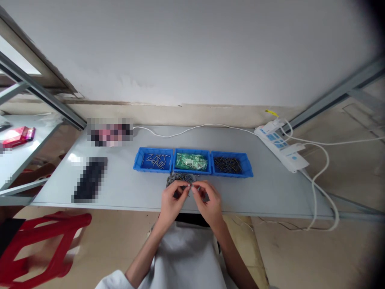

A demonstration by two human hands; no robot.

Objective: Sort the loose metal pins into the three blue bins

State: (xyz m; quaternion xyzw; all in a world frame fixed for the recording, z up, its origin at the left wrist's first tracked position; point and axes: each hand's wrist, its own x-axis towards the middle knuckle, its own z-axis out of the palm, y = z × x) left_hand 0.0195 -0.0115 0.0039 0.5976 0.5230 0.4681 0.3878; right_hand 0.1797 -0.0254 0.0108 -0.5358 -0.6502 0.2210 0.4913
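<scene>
My left hand (173, 197) and my right hand (209, 199) meet fingertip to fingertip above the near part of the table. Both are closed in a pinch around something tiny, too small to name, with a thin dark end showing below it. Just behind the fingers lies a loose pile of dark, thin metal pins or screws (181, 178). Beyond that stand three blue bins in a row. Silvery pins lie scattered in the left bin (138, 159), the middle bin (192, 150) contains green-and-clear packets (191, 162), and the right bin (248, 165) holds many dark pins or screws.
A white power strip (281, 144) lies at the table's right, its cables (327, 160) hanging over the edge. Two pixelated things, one dark (90, 178) and one pinkish (110, 133), are at the left. A red stool (51, 237) stands on the floor at left.
</scene>
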